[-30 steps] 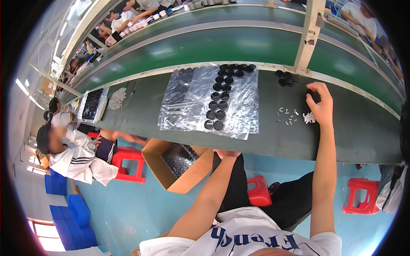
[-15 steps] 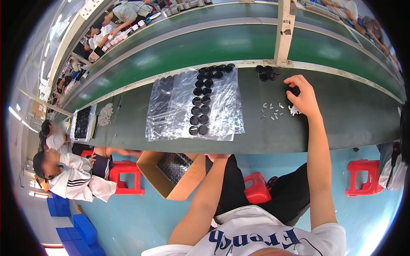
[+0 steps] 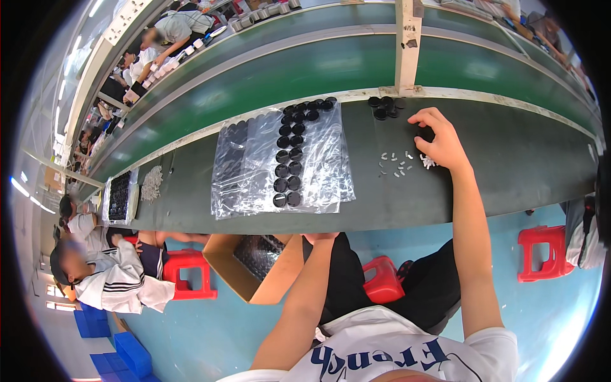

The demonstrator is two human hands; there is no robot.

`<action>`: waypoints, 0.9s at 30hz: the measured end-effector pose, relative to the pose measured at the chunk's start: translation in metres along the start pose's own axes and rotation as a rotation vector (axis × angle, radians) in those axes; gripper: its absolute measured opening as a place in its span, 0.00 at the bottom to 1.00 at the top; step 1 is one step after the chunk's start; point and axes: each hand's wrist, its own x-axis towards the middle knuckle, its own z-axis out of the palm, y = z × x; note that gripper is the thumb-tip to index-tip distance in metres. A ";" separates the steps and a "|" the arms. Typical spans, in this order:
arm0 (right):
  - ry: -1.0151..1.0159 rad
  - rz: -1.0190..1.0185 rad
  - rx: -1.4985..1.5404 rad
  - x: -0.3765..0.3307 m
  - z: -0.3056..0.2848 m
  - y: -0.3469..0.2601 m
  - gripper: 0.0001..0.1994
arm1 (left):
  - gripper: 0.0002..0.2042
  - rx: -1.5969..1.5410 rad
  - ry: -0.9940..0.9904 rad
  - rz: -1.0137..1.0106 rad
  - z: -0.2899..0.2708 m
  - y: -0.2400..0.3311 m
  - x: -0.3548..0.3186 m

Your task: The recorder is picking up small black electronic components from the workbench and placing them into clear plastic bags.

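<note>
As white pieces (image 3: 428, 162) lie beside our right hand (image 3: 443, 146), probably for easy reach, it grips a black cap (image 3: 426, 134), but we cannot tell whether our left hand (image 3: 321, 237) is closed.

Free tabletop (image 3: 528, 165) rightward, post (image 3: 408, 51) behind caps (image 3: 380, 114)

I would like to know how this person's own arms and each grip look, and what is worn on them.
The right forearm and left forearm are bare below short white sleeves. The right grip is a bare hand with no glove; the left grip is largely hidden at the table edge. No watch, bracelet or cable shows on either forearm.
</note>
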 end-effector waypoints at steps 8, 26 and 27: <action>0.008 0.016 -0.006 0.001 0.003 -0.001 0.21 | 0.36 -0.019 0.051 0.010 -0.005 -0.003 -0.003; 0.231 -0.074 -0.014 0.005 0.002 0.000 0.17 | 0.36 -0.029 0.092 -0.018 0.009 -0.005 0.000; 0.229 -0.074 -0.013 0.004 0.003 0.002 0.17 | 0.36 -0.024 0.101 -0.011 0.009 -0.005 0.000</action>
